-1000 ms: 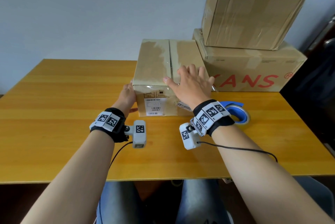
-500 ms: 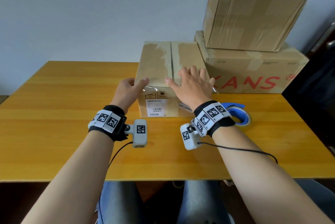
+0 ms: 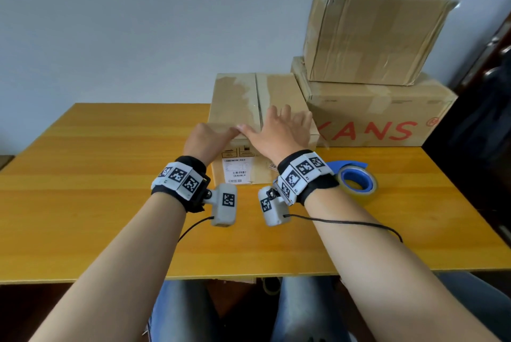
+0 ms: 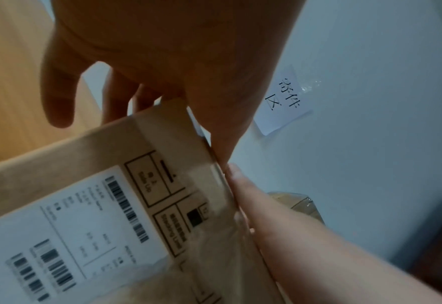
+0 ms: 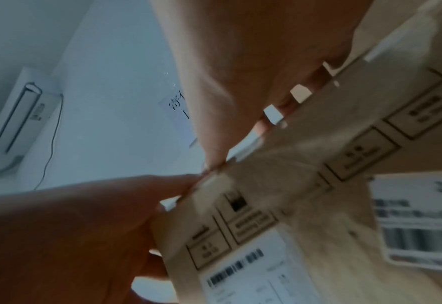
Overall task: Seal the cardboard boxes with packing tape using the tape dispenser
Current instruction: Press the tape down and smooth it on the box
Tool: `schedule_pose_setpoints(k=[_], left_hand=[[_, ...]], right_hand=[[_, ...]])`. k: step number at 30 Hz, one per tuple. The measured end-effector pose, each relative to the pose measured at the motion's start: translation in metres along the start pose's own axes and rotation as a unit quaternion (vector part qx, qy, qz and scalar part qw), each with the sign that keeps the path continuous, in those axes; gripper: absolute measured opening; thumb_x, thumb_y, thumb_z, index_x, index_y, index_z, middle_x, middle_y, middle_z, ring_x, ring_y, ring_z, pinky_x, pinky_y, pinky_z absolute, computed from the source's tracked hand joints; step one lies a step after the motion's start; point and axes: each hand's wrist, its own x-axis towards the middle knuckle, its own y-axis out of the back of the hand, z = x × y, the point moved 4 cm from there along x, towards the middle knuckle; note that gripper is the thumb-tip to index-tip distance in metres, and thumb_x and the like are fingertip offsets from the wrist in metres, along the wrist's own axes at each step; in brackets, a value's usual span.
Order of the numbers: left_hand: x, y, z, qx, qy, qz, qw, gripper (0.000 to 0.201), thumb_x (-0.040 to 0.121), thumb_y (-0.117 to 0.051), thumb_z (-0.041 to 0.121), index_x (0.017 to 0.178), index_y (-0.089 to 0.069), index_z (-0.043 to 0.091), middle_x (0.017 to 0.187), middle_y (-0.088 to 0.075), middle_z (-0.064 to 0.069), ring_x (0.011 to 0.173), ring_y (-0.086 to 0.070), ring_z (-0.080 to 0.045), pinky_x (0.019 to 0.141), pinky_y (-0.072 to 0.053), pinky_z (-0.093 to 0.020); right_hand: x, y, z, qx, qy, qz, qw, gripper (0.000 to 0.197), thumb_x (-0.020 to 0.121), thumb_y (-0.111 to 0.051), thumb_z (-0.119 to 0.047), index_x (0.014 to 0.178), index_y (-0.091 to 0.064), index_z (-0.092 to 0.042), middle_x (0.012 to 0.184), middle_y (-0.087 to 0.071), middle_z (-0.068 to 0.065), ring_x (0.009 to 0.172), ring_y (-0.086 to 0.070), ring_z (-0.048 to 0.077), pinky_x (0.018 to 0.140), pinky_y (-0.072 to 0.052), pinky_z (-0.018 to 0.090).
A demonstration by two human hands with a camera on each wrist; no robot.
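Observation:
A small cardboard box [image 3: 243, 98] with a white label on its front stands mid-table, its top flaps closed along a centre seam. My right hand [image 3: 279, 131] lies flat on the top near the front edge with its fingers spread. My left hand [image 3: 206, 139] is at the box's near left corner: the thumb lies along the top front edge, its tip next to my right thumb, and the fingers [image 4: 58, 98] hang down past the left side. The blue tape dispenser [image 3: 355, 179] rests on the table right of the box, just behind my right wrist. Nobody holds it.
Two larger taped boxes are stacked at the back right, the upper box [image 3: 373, 37] on the lower box [image 3: 373, 117] printed in red. The wooden table [image 3: 83, 175] stretches left and toward me. Dark furniture [image 3: 484, 120] borders the right side. A paper note [image 4: 284, 102] hangs on the wall.
My left hand rose from the box's left side to its near top corner, and its thumb slid along the front edge to meet my right thumb. The right hand stayed on top.

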Motion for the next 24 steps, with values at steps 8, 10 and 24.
schedule_pose_setpoints(k=[8,10,24], left_hand=[[0.0,0.0,-0.007,-0.096,0.008,0.013,0.995,0.04,0.086,-0.073,0.046,0.106,-0.061,0.014,0.086,-0.066,0.004,0.071,-0.059,-0.008,0.053,-0.039,-0.021],[-0.001,-0.001,-0.009,-0.107,0.006,0.008,0.994,0.039,0.087,-0.073,0.047,0.105,-0.062,0.014,0.089,-0.068,0.003,0.073,-0.06,-0.009,0.054,-0.04,-0.021],[-0.004,0.005,-0.013,-0.152,-0.007,-0.001,0.988,0.028,0.089,-0.071,0.043,0.099,-0.068,0.017,0.088,-0.071,0.003,0.075,-0.063,-0.009,0.057,-0.041,-0.021]], right_hand=[[-0.007,-0.001,0.033,0.063,-0.015,0.04,0.997,0.08,0.077,-0.034,-0.09,0.13,-0.052,-0.033,0.138,-0.05,0.002,0.131,-0.04,0.036,0.116,-0.018,0.062],[-0.009,-0.002,0.046,0.083,-0.042,0.037,0.995,0.086,0.074,-0.033,-0.093,0.136,-0.048,-0.035,0.143,-0.047,0.003,0.131,-0.041,0.037,0.114,-0.022,0.062],[-0.018,-0.006,0.093,0.312,-0.13,0.045,0.94,0.067,0.088,-0.056,-0.061,0.145,-0.049,-0.025,0.141,-0.057,0.0,0.127,-0.054,0.024,0.098,-0.049,0.043]])
